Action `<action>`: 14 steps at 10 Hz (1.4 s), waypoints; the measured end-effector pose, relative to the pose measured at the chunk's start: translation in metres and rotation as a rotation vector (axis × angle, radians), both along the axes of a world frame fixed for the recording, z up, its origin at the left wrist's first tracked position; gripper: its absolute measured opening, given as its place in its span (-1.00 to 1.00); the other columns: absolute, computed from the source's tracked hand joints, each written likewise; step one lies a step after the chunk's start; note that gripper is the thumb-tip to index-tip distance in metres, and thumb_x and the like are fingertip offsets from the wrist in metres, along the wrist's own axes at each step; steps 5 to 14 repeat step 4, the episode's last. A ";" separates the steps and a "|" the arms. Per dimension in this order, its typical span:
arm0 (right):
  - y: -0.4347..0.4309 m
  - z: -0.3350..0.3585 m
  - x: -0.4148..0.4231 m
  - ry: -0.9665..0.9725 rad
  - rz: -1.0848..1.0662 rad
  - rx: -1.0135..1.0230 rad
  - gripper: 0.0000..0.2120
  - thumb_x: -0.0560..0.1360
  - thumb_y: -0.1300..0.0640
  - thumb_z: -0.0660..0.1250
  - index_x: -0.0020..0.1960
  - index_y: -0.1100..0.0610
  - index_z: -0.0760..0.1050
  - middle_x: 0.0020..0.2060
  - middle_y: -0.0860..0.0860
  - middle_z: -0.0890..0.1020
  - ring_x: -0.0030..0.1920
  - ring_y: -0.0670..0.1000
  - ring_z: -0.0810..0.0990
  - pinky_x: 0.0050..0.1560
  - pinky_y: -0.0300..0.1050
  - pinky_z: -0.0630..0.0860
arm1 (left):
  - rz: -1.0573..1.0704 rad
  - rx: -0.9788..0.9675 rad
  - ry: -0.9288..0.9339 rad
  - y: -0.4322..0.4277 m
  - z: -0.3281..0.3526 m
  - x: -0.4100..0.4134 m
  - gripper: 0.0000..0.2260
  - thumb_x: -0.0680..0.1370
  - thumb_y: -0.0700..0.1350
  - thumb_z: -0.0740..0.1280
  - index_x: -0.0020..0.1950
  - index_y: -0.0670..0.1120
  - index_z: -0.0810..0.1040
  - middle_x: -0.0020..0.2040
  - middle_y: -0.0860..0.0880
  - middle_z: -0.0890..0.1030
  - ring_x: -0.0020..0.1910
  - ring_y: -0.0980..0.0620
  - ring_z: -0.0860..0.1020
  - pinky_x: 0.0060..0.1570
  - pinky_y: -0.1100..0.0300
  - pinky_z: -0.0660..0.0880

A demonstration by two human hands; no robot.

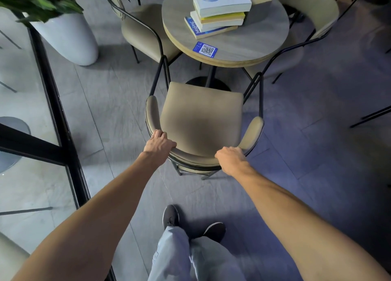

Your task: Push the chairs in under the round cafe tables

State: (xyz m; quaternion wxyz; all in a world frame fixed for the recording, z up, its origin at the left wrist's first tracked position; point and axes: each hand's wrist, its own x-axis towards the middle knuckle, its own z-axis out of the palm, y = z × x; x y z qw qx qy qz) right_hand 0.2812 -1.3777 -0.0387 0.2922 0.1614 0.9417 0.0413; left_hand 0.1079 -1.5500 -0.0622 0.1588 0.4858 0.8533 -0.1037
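Grey floor tiles run under a round cafe table that carries a stack of books and a QR card. A beige armchair faces it, its seat front near the black pedestal base and barely under the top. The left hand and right hand both clamp curled fingers over the curved backrest. The push should be even and straight at the pedestal, so the arms pass between the side chair and the far chair without clipping their frames.
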 end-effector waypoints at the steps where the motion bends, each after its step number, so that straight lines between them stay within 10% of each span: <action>1: -0.001 0.001 -0.002 -0.013 0.005 0.001 -0.67 0.53 0.37 0.22 0.17 0.11 0.61 0.09 0.07 0.65 0.13 0.15 0.63 0.03 -0.07 0.47 | -0.018 -0.008 0.000 0.000 0.003 0.000 -0.59 0.60 -0.29 0.21 0.34 0.11 0.50 0.22 -0.10 0.45 0.29 -0.14 0.31 0.22 0.10 0.38; 14: 0.009 0.021 -0.013 -0.026 -0.130 -0.193 -0.61 0.48 0.26 0.34 0.25 -0.04 0.59 0.16 0.03 0.63 0.14 0.14 0.63 -0.01 -0.09 0.45 | -0.059 -0.034 0.005 0.005 0.033 -0.003 -0.69 0.62 -0.24 0.23 0.33 -0.03 0.50 0.23 -0.12 0.46 0.25 -0.11 0.40 0.08 0.08 0.47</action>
